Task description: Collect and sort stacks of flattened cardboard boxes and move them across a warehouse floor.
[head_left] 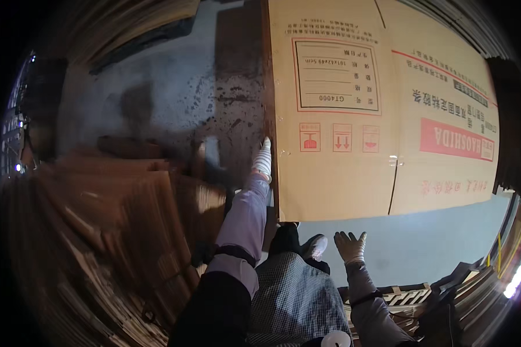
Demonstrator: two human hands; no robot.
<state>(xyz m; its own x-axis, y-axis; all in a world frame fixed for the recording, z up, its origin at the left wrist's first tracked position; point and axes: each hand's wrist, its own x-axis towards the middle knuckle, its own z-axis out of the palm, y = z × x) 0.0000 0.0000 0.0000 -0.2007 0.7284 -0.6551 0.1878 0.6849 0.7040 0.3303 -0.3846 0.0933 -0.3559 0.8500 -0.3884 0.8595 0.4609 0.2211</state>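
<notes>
A large flattened brown cardboard box (pixel 382 110) with red and black print lies on the floor ahead of me. My left hand (pixel 263 159), in a white glove, reaches forward and grips the box's left edge. My right hand (pixel 350 245), also gloved, hovers low over the grey floor just below the box's near edge, fingers spread and holding nothing. My checked apron (pixel 295 301) and one shoe (pixel 314 246) show below.
A blurred stack of flat cardboard sheets (pixel 116 220) fills the left side. Stained grey floor (pixel 174 92) lies beyond it. More stacked cardboard and a wooden pallet (pixel 411 296) sit at the lower right, by a bright strip at the edge.
</notes>
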